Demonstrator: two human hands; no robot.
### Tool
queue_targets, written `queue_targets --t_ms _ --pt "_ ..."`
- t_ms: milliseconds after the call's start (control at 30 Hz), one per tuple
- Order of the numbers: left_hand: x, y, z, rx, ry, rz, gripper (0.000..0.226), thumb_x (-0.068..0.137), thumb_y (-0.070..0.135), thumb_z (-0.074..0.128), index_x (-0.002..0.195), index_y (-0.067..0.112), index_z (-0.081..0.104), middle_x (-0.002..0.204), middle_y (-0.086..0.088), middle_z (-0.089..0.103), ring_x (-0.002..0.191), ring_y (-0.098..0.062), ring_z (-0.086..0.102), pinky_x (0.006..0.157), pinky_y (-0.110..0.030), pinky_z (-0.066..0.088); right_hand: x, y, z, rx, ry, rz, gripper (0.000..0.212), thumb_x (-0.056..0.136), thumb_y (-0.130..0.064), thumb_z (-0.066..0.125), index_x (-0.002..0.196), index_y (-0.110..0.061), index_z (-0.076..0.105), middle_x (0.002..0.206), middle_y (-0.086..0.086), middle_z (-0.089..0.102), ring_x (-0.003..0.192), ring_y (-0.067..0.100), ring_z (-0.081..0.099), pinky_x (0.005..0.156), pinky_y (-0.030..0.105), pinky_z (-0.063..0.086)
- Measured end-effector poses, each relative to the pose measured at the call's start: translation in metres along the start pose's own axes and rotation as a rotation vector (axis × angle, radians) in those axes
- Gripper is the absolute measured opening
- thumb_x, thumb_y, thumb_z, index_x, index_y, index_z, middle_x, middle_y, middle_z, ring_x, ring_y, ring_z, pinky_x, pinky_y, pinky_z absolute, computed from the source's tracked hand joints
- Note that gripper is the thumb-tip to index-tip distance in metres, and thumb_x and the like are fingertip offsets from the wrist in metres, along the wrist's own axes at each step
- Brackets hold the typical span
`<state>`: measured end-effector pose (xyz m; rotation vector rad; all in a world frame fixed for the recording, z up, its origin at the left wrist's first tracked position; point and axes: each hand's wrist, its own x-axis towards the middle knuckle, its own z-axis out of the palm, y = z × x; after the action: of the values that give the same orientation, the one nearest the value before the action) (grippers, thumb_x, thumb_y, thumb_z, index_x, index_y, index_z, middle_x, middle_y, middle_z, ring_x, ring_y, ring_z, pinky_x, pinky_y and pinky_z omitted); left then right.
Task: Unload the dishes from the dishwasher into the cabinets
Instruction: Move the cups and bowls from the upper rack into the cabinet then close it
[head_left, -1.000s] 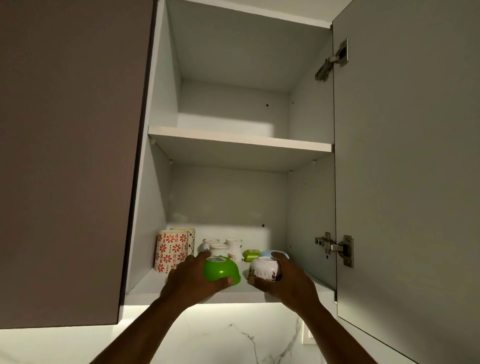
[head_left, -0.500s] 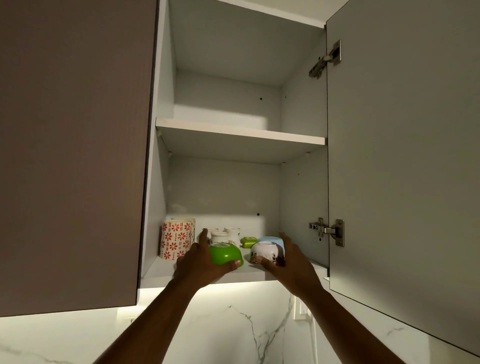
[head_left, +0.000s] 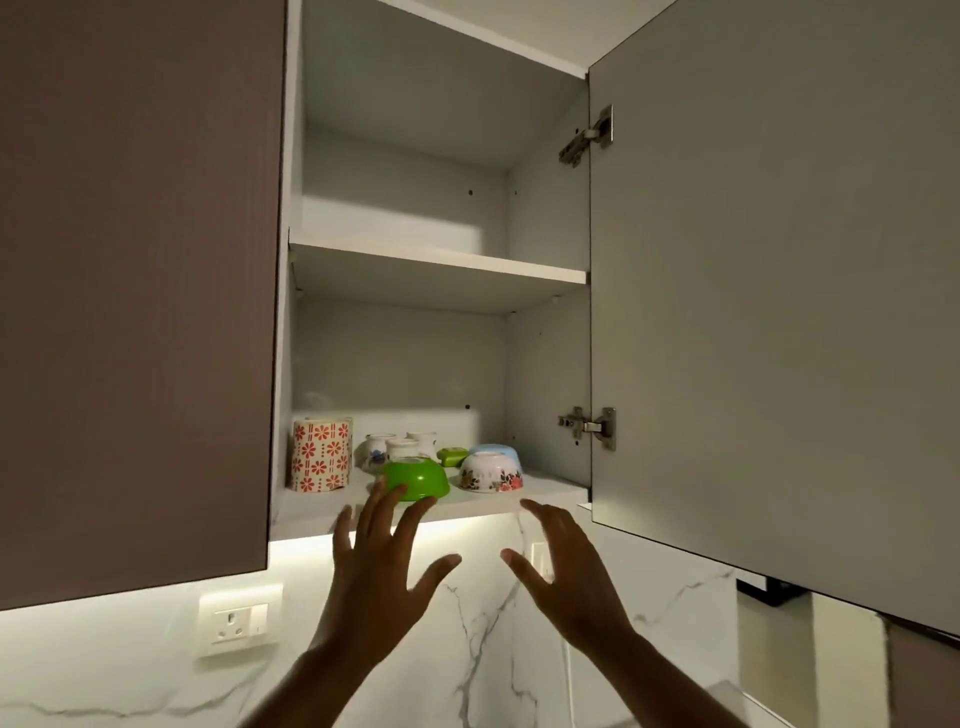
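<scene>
A green bowl (head_left: 420, 478) and a white flowered bowl (head_left: 491, 472) sit upside down near the front of the cabinet's lower shelf (head_left: 550, 491). Behind them are a blue bowl (head_left: 493, 450), a small green dish (head_left: 451, 455) and three small white cups (head_left: 400, 449). A red-flowered cup (head_left: 319, 453) stands at the left. My left hand (head_left: 382, 569) is below the shelf with fingers spread, its fingertips overlapping the green bowl in view. My right hand (head_left: 563, 566) is also open, below and apart from the flowered bowl.
The cabinet door (head_left: 769, 291) stands open on the right, with hinges at top and bottom. The upper shelf (head_left: 441, 262) holds nothing visible. A closed brown door (head_left: 135, 291) is on the left. A wall socket (head_left: 240, 626) sits on the marble backsplash beneath.
Both hands let go of the bowls and dropped back below the shelf with fingers spread. The green and flowered bowls stay upside down on the lower shelf.
</scene>
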<state>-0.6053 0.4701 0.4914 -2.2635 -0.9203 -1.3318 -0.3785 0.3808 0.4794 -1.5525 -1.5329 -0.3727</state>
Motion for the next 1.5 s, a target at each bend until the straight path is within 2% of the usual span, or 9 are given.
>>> queue_targets --t_ms 133,400,633,833,1067,1167,1267,1400,1500 --pt "-0.018 0.017 -0.012 0.009 -0.076 -0.023 0.076 0.086 0.081 0.027 0.142 0.031 0.041 0.153 -0.002 0.039 0.147 -0.022 0.027 0.115 -0.055 0.025 -0.018 -0.008 -0.020 -0.050 0.014 -0.046 0.065 0.092 -0.072 0.043 0.148 -0.042 0.029 0.148 -0.015 0.043 0.133 0.004 0.042 0.110 0.028 0.039" --pt "-0.035 0.062 -0.073 0.099 -0.085 -0.121 0.086 0.082 0.085 0.023 0.143 0.027 0.040 0.153 -0.004 0.039 0.147 -0.023 0.026 0.112 -0.056 0.029 -0.051 -0.017 -0.087 -0.054 0.094 -0.114 0.067 0.092 -0.071 0.043 0.147 -0.035 0.036 0.148 -0.011 0.045 0.134 0.008 0.043 0.110 0.031 0.040" --pt "-0.051 0.182 -0.118 0.122 -0.065 -0.207 0.094 0.078 0.087 0.019 0.146 0.025 0.037 0.156 -0.009 0.034 0.147 -0.027 0.027 0.113 -0.060 0.027 -0.101 -0.011 -0.204 -0.063 0.151 -0.168 0.072 0.091 -0.072 0.043 0.150 -0.031 0.033 0.152 -0.003 0.044 0.138 0.015 0.040 0.112 0.040 0.040" --pt "-0.044 0.267 -0.148 0.136 -0.051 -0.194 0.095 0.077 0.087 0.018 0.148 0.026 0.035 0.157 -0.008 0.033 0.147 -0.028 0.026 0.113 -0.057 0.025 -0.131 -0.014 -0.288 -0.046 0.281 -0.216 0.063 0.090 -0.058 0.054 0.144 -0.028 0.042 0.144 0.000 0.052 0.130 0.019 0.051 0.105 0.039 0.048" --pt "-0.039 0.307 -0.168 0.163 -0.060 -0.186 0.092 0.077 0.086 0.014 0.148 0.029 0.033 0.158 -0.004 0.031 0.149 -0.024 0.020 0.115 -0.053 0.023 -0.137 -0.004 -0.355 -0.092 0.453 -0.307 0.052 0.089 -0.033 0.065 0.137 -0.019 0.050 0.132 0.004 0.056 0.122 0.019 0.052 0.098 0.041 0.049" --pt "-0.037 0.313 -0.173 0.142 -0.080 -0.194 0.094 0.076 0.087 0.013 0.148 0.029 0.031 0.158 -0.003 0.030 0.149 -0.023 0.020 0.115 -0.052 0.023 -0.138 0.006 -0.378 -0.130 0.594 -0.247 0.053 0.087 -0.030 0.065 0.136 -0.016 0.050 0.135 0.006 0.051 0.128 0.024 0.047 0.102 0.045 0.042" --pt "-0.036 0.318 -0.177 0.084 -0.098 -0.195 0.094 0.075 0.087 0.016 0.149 0.030 0.029 0.159 -0.001 0.027 0.148 -0.021 0.020 0.116 -0.051 0.023 -0.134 0.023 -0.389 -0.217 0.636 -0.099 0.068 0.084 -0.031 0.068 0.145 -0.016 0.040 0.146 0.009 0.040 0.138 0.027 0.037 0.105 0.051 0.037" --pt "-0.038 0.329 -0.175 -0.075 -0.116 -0.268 0.091 0.077 0.085 0.031 0.148 0.029 0.030 0.158 -0.001 0.027 0.145 -0.021 0.028 0.113 -0.050 0.027 -0.133 0.047 -0.385 -0.089 0.535 0.189 0.089 0.086 -0.037 0.070 0.156 -0.017 0.019 0.154 0.012 0.031 0.138 0.034 0.038 0.102 0.055 0.043" --pt "-0.045 0.338 -0.171 -0.116 -0.142 -0.271 0.085 0.080 0.078 0.039 0.150 0.030 0.028 0.159 -0.001 0.026 0.145 -0.020 0.028 0.114 -0.049 0.026 -0.142 0.060 -0.373 0.117 0.387 0.308 0.088 0.091 -0.042 0.067 0.157 -0.017 0.016 0.154 0.014 0.036 0.134 0.036 0.045 0.102 0.048 0.043"
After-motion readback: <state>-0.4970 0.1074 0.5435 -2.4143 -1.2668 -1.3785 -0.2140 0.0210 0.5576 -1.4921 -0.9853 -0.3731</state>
